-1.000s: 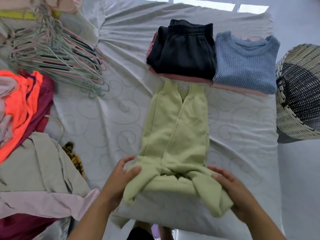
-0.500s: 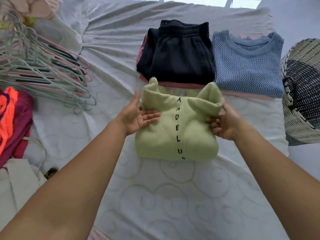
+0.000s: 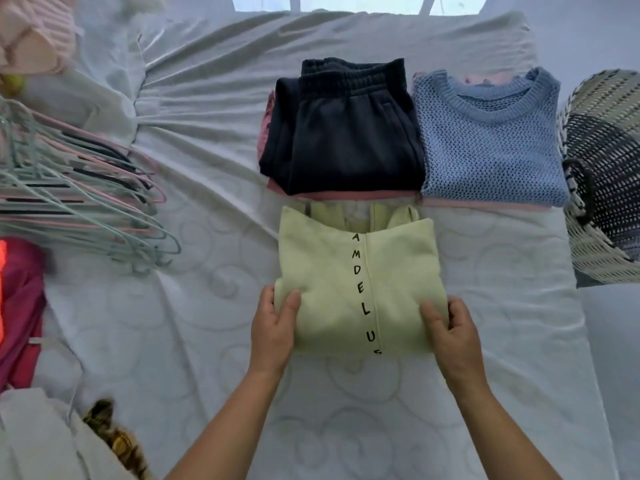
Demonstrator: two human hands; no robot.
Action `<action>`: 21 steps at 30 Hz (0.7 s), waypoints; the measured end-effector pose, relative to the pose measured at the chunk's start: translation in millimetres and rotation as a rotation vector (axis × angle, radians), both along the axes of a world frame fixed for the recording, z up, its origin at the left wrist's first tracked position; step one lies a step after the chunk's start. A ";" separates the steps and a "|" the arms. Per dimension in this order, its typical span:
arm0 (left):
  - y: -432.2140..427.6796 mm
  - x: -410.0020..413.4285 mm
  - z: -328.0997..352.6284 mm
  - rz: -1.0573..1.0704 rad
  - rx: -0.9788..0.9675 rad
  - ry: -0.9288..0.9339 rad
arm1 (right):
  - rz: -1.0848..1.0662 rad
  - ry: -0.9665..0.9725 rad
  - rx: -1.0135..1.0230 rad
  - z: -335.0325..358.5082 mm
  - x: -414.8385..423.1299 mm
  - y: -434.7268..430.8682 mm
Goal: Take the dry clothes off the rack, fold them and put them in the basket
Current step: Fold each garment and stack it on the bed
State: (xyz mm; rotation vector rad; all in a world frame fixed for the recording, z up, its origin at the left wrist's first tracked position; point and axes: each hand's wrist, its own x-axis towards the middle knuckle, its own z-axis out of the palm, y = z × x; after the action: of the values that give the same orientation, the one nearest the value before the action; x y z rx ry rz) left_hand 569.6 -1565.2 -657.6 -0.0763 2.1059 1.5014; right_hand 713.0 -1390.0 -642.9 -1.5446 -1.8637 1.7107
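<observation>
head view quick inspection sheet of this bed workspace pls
surface: white patterned bedsheet, wrinkled
job's things: folded green garment; folded dark trousers and blue knit sweater behind it; woven basket at right edge
clutter: pile of hangers, unfolded clothes on left
grips: left hand and right hand each hold a near corner of the green garment
cables: nothing seen
surroundings: window beyond the bed

The folded pale green garment (image 3: 356, 289) with black letters lies flat, just beside the folded dark trousers (image 3: 346, 133) and blue sweater (image 3: 491, 143), with the woven basket (image 3: 588, 258) at the right.
</observation>
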 end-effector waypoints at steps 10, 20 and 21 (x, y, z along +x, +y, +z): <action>2.3 5.7 -33.3 -0.213 -0.591 0.005 | 0.151 -0.588 0.258 -44.1 -7.2 -9.7; 27.2 -10.0 -78.5 -0.829 -0.778 0.720 | 0.691 -0.557 0.832 -78.3 -45.3 -17.8; 28.8 -10.9 -83.3 -0.837 -0.790 0.707 | 0.699 -0.576 0.831 -83.3 -47.1 -14.9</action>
State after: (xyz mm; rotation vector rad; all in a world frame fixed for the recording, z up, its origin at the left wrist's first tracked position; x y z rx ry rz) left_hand 558.7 -1536.3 -740.8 1.0373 2.6119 0.1502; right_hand 666.0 -1404.9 -726.2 -1.1267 -3.0870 0.3797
